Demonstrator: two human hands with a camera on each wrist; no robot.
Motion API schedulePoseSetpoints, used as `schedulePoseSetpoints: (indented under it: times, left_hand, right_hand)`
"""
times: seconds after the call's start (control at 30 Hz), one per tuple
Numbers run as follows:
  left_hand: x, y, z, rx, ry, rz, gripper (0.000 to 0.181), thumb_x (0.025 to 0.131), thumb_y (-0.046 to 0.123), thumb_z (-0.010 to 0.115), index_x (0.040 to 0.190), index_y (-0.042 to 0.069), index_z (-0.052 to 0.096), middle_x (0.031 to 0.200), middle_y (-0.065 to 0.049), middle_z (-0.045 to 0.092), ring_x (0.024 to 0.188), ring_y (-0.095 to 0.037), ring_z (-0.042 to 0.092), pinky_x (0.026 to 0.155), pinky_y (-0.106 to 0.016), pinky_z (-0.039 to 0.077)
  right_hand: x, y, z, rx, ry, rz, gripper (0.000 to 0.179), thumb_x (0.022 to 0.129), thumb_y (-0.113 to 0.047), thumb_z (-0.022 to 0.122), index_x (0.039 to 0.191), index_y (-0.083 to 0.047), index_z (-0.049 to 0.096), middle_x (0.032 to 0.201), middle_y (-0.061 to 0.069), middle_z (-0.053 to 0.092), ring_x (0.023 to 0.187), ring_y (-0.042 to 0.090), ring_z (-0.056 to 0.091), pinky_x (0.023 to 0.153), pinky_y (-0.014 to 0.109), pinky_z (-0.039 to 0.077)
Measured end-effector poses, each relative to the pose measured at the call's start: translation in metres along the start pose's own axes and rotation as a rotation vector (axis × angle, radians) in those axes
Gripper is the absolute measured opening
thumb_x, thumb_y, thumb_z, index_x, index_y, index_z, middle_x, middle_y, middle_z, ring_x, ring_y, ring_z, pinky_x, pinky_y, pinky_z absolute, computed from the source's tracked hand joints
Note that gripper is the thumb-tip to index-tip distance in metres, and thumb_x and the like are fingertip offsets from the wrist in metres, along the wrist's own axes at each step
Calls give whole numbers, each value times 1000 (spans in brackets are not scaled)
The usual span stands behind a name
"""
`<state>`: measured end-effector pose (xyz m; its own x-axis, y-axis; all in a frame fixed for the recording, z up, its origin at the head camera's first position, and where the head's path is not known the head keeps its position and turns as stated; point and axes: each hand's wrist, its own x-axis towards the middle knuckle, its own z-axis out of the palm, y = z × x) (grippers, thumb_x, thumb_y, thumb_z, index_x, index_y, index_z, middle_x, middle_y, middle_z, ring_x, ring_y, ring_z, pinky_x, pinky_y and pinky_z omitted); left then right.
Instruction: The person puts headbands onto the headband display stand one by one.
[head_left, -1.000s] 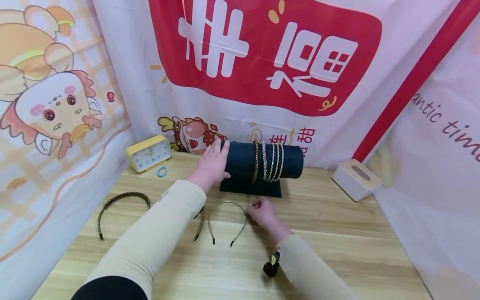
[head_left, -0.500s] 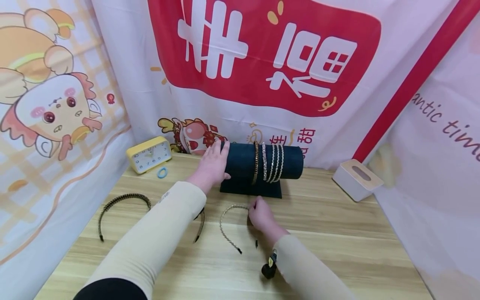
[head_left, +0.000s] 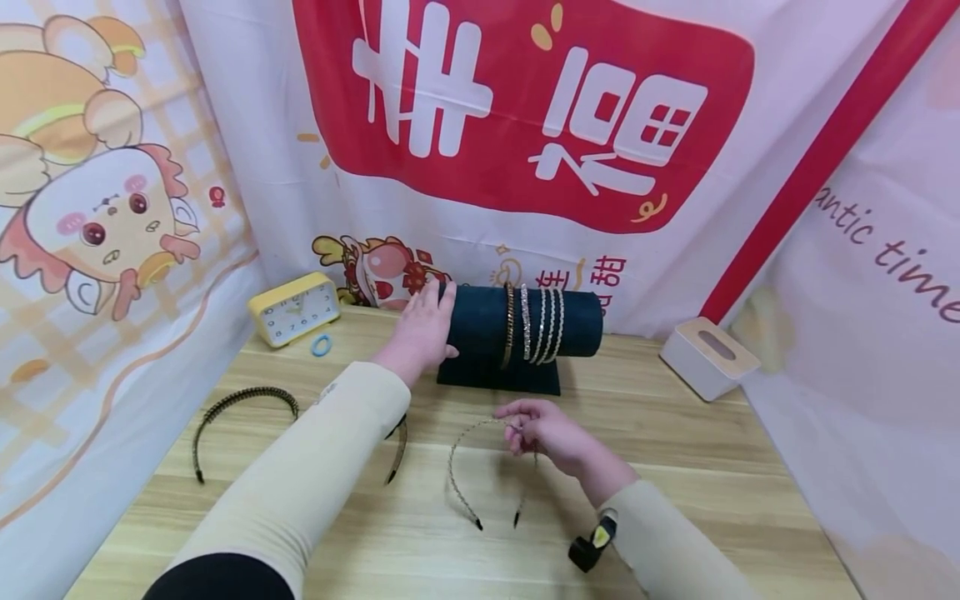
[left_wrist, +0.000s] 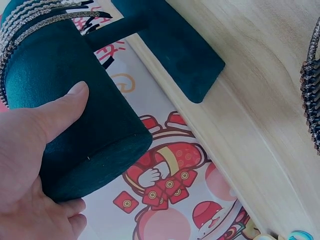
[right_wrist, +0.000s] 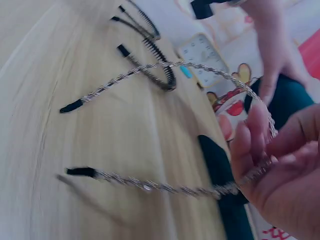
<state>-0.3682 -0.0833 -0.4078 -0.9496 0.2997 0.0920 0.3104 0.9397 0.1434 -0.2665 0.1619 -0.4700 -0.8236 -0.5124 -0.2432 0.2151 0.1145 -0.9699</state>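
Note:
A dark teal velvet display stand (head_left: 480, 321) with a horizontal roll stands at the back of the table. My left hand (head_left: 420, 329) grips the left end of this roll, and in the left wrist view the thumb (left_wrist: 67, 110) lies along its side. Several beaded and chain-like headbands (head_left: 510, 325) encircle the roll's right half. In front of the stand, my right hand (head_left: 543, 433) holds a thin twisted headband (right_wrist: 200, 191) near the top of its arch. Its black-tipped ends point toward the front of the table.
A dark ridged headband (head_left: 247, 393) lies at left on the wooden table (head_left: 675, 492). Another headband (head_left: 401, 450) is partly hidden by my left sleeve. Behind are a yellow clock (head_left: 294, 308) and a blue ring (head_left: 321, 345); a tissue box (head_left: 708, 358) stands right.
My right hand has taken the twisted headband, which lay on the table, and shifted it rightward, turning its arch. The left hand stays on the roll.

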Motion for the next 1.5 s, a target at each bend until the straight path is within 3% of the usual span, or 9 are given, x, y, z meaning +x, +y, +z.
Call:
schedulePoseSetpoints:
  times: [0.13,0.23,0.37,0.6,0.83,1.13,1.27,1.5]
  left_hand:
    - [0,-1,1,-4,-10,-3,112,82,44,79,158,6,7,159,-25,8,146,-38,13,118,-47,10]
    - [1,-1,2,-6,-10,0,112,82,45,79,158,6,7,159,-25,9,146,-38,13,118,-47,10]
    - [1,-2,4,-7,5,12,112,81,44,80,158,5,9,158,-26,10,146,-39,15,118,-48,11]
    - [0,-2,2,-16,4,14,112,81,44,80,158,5,7,159,-26,9,146,-39,13,118,-47,9]
    - [0,-2,1,-8,-1,14,112,82,44,80,158,5,7,159,-26,8,146,-39,13,118,-48,10]
    - [-1,-1,0,8,5,12,112,81,45,80,157,5,9,159,-26,9,146,-39,15,118,-48,12]
    - [-1,-2,0,0,1,15,111,82,44,80,158,5,8,159,-26,8,146,-39,14,118,-48,12]
    - [-1,-2,1,-10,3,8,112,81,44,80,158,6,7,159,-25,8,146,-39,14,118,-47,10]
  right_hand:
    - [-19,-10,-17,-37,-150,65,33,99,-9,47,122,13,58,72,5,53,59,14,48,56,27,44]
    - [-32,-13,-30,-55,-175,90,38,105,-26,48,111,9,62,63,0,42,51,11,37,48,25,34]
    - [-48,-17,-49,-14,-101,52,33,107,-26,45,107,2,61,62,-3,36,50,9,32,47,23,28]
    - [-69,-31,-88,87,14,-74,30,108,-18,41,122,-2,62,72,-2,52,58,8,47,55,22,43]
    - [-79,-46,-113,201,107,-125,33,108,-13,41,134,0,56,80,0,61,65,9,55,60,22,50]
    - [-61,-62,-134,410,328,-184,29,107,-16,42,124,-14,66,80,1,59,66,10,51,58,21,44]
    - [-43,-72,-138,478,390,-190,33,106,-16,44,136,-12,57,79,2,59,66,11,50,57,22,42]
    - [-14,-88,-134,488,459,-182,48,107,-17,41,154,-9,35,78,1,56,66,13,48,57,23,38]
